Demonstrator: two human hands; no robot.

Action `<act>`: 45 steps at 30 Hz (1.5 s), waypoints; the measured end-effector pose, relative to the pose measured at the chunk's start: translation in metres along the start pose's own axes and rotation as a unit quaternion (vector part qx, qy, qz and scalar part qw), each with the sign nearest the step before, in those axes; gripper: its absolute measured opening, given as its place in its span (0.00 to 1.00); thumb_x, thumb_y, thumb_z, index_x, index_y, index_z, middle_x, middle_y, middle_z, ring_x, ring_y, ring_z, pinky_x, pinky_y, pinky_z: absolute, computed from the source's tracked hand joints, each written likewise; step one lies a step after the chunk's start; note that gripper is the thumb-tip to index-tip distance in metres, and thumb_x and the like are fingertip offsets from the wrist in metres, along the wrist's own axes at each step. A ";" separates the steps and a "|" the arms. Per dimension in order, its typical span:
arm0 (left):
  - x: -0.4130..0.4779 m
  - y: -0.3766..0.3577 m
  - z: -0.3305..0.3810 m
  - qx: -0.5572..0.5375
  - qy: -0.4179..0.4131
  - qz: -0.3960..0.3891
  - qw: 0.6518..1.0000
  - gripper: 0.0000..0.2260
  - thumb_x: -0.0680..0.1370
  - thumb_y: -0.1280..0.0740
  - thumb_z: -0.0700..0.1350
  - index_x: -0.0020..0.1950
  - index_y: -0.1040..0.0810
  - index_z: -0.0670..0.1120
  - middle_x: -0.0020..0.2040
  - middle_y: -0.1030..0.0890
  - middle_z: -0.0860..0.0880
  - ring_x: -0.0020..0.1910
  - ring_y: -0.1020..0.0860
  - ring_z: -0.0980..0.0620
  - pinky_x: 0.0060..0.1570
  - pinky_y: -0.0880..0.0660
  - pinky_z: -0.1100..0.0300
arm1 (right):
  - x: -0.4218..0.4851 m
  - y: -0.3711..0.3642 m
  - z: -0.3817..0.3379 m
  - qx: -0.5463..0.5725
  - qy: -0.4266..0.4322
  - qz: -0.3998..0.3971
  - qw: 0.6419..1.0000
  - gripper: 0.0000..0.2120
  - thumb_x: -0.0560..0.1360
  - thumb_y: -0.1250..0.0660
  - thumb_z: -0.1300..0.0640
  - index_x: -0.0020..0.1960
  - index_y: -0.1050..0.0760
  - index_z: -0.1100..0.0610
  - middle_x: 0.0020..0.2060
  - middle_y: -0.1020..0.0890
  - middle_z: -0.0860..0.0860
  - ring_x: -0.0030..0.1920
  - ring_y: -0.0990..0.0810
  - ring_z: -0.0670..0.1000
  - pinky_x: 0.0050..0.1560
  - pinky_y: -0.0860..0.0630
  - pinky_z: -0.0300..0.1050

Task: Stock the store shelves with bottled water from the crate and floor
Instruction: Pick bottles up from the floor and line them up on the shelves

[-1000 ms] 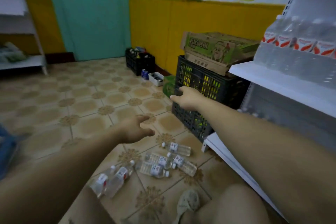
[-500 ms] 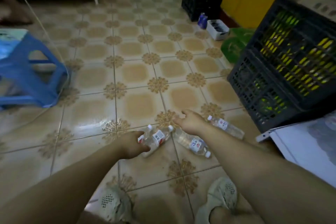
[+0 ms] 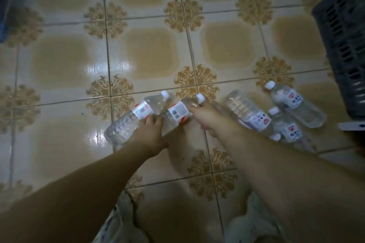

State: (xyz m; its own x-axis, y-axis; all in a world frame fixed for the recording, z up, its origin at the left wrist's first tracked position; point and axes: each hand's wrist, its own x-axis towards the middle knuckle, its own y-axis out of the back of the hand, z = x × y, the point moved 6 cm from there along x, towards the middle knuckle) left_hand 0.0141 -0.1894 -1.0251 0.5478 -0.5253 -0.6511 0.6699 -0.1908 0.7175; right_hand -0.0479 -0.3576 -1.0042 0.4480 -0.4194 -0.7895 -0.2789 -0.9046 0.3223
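While water bottles (image 3: 296, 104) lie on the floor (image 3: 150, 51) near the crate (image 3: 347, 45), the left hand (image 3: 150, 134) curls its fingers (image 3: 147, 122) over the leftmost bottle (image 3: 124, 124) and the right hand (image 3: 207, 118) grips the next bottle (image 3: 177, 112) at its neck.

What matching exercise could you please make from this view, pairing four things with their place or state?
Things:
1. left hand
2. right hand
3. dark crate
4. bottle nearest the crate

Places or states:
A. lies untouched on the tiled floor, cap pointing away from the person
B. grips the barcode bottle near its neck
C. stands at the right edge of the view
D. holds the leftmost bottle by its body

Pairs: 1-D, 2-B, 3-C, 4-A.
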 end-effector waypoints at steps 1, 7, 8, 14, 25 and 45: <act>0.004 -0.004 -0.001 0.020 0.000 0.020 1.000 0.41 0.71 0.28 0.57 0.77 0.46 0.48 0.71 0.37 0.44 0.69 0.37 0.42 0.63 0.31 0.47 | 0.011 -0.009 0.006 0.038 -0.021 -0.004 0.999 0.10 0.78 0.37 0.51 0.58 0.26 0.52 0.44 0.25 0.47 0.41 0.27 0.45 0.37 0.31 0.39; 0.018 -0.007 0.003 0.076 0.017 0.057 0.995 0.32 0.74 0.30 0.48 0.73 0.41 0.43 0.64 0.31 0.43 0.63 0.33 0.42 0.57 0.28 0.48 | 0.036 -0.028 0.028 0.158 -0.073 -0.018 0.985 0.06 0.77 0.35 0.49 0.47 0.24 0.51 0.48 0.18 0.50 0.50 0.20 0.49 0.48 0.23 0.46; 0.020 -0.005 0.004 0.018 0.027 0.043 0.999 0.29 0.73 0.29 0.46 0.70 0.37 0.43 0.63 0.29 0.43 0.62 0.31 0.42 0.56 0.28 0.49 | 0.035 -0.028 0.031 0.169 -0.082 -0.032 0.982 0.07 0.78 0.36 0.49 0.51 0.23 0.52 0.50 0.17 0.51 0.54 0.20 0.50 0.52 0.23 0.47; -0.025 0.004 0.036 -0.444 0.073 -0.150 0.880 0.19 0.72 0.27 0.37 0.62 0.25 0.43 0.51 0.21 0.46 0.51 0.21 0.45 0.49 0.20 0.49 | -0.012 -0.001 0.034 0.203 -0.047 -0.033 0.977 0.15 0.75 0.33 0.44 0.57 0.23 0.51 0.53 0.16 0.51 0.53 0.18 0.54 0.57 0.22 0.53; -0.196 0.099 0.194 -0.467 -0.170 -0.242 0.834 0.22 0.75 0.31 0.37 0.67 0.30 0.50 0.59 0.23 0.46 0.56 0.22 0.44 0.50 0.20 0.44 | -0.247 0.150 0.004 0.393 0.181 0.222 0.874 0.09 0.73 0.30 0.54 0.52 0.21 0.55 0.39 0.17 0.54 0.38 0.18 0.54 0.39 0.22 0.46; -0.536 0.219 0.395 -0.382 -0.560 -0.065 0.732 0.32 0.68 0.25 0.33 0.65 0.29 0.58 0.55 0.19 0.47 0.52 0.18 0.48 0.52 0.22 0.51 | -0.710 0.293 0.028 0.270 0.474 0.452 0.706 0.25 0.77 0.32 0.53 0.72 0.34 0.49 0.45 0.19 0.52 0.46 0.18 0.50 0.45 0.20 0.45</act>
State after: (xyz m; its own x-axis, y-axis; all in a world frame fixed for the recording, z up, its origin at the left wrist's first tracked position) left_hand -0.3303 -0.2775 -0.4213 -0.0135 -0.9759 0.2178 0.9991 -0.0046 0.0413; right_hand -0.4713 -0.3232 -0.3641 0.1748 -0.9004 0.3983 -0.9832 -0.1812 0.0218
